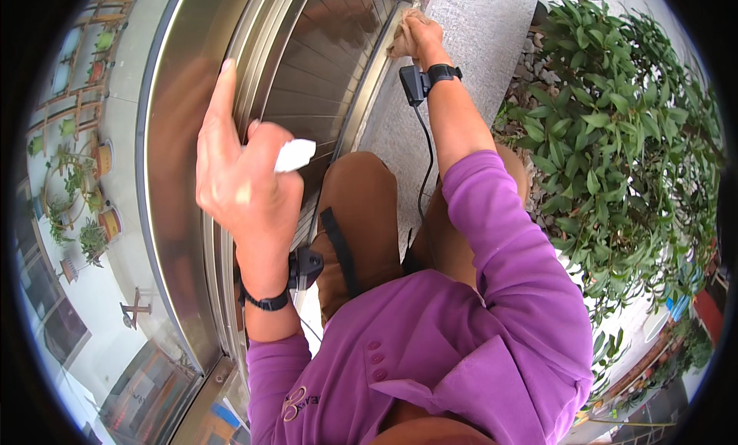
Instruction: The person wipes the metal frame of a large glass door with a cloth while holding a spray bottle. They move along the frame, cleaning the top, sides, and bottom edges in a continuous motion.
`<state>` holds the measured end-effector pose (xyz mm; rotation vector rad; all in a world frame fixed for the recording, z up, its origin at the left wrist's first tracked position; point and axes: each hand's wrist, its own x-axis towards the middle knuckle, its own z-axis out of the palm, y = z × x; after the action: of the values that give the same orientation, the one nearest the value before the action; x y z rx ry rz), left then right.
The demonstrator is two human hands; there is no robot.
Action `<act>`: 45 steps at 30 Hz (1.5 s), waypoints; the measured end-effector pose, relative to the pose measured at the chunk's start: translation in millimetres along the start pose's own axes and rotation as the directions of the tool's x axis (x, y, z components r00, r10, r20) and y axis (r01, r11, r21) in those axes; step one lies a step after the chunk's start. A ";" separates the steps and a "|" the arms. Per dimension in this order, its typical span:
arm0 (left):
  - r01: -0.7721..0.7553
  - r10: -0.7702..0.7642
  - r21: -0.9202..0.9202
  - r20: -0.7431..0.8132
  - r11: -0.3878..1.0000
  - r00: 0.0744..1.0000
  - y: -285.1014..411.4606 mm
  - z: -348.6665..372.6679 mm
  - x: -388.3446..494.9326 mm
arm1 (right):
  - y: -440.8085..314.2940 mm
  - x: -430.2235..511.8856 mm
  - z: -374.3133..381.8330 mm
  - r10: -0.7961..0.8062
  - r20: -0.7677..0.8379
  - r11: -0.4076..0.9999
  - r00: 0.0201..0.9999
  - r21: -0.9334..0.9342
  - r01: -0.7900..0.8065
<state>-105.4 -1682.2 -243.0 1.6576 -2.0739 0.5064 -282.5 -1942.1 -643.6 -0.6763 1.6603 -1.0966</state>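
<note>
My right hand [425,34] grips a crumpled beige cloth [400,41] against the lower metal frame [377,67] of a ribbed, shiny metal panel [323,58], beside a stone ledge. Held in the curled fingers of my left hand [245,174] is a small white piece [296,155], perhaps paper or tissue. The left index finger is stretched out, its tip over the bronze-coloured metal frame [248,58]; whether it touches cannot be told. Both wrists wear black straps with small devices, and a cable [429,151] runs down from the right one.
A leafy green shrub [599,122] grows over pebbles [533,61] to the right of the grey stone ledge [478,35]. On the left, a glass pane [127,174] shows potted plants [106,226] and wooden racks. My bent knees [360,202] are close to the panel.
</note>
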 end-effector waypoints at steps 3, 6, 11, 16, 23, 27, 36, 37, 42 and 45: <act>0.022 -0.021 -0.018 0.042 1.000 0.999 1.7 -2.3 2.9 | -8.6 12.6 19.0 -0.056 -0.095 0.976 0.994 -0.213 0.035; 0.093 -0.091 -0.020 0.084 0.995 0.992 6.8 -4.5 4.2 | -27.3 12.0 26.0 -0.021 -0.120 0.942 0.993 -0.334 -0.020; 0.139 -0.137 -0.010 0.112 0.990 0.984 10.7 -3.8 4.3 | -31.8 22.2 25.4 -0.101 -0.071 0.894 0.992 -0.443 0.059; 0.147 -0.147 0.003 0.131 0.989 0.980 11.2 -5.4 3.4 | -27.5 41.9 10.3 -0.136 0.085 0.842 0.987 -0.515 0.161; 0.120 -0.126 0.053 0.124 0.991 0.984 12.3 -4.1 5.0 | -66.9 1.9 35.4 -0.355 -0.150 0.932 0.923 0.020 0.362; 0.119 -0.124 0.052 0.118 0.992 0.985 12.2 -3.2 4.9 | -64.5 -33.8 56.4 -0.559 -0.392 0.827 0.730 -0.207 0.523; 0.134 -0.139 0.049 0.129 0.990 0.982 14.7 -4.9 5.7 | -174.4 -76.7 43.3 -0.635 -0.418 0.698 0.650 0.052 0.715; 0.128 -0.135 0.063 0.132 0.990 0.982 15.4 -6.0 5.9 | -192.8 -84.2 41.1 -0.736 -0.381 0.584 0.559 0.058 0.809; 0.148 -0.157 0.067 0.153 0.987 0.976 16.2 -5.0 5.8 | -222.1 -93.7 43.4 -0.828 -0.424 0.464 0.367 -0.151 0.873; 0.139 -0.146 0.056 0.145 0.989 0.979 15.5 -3.4 5.9 | -188.9 -78.8 47.0 -0.787 -0.482 0.511 0.385 -0.160 0.844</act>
<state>-121.3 -1681.8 -237.2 1.9065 -2.0396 0.3960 -223.7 -1974.5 -444.7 -1.3087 1.6497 -2.2523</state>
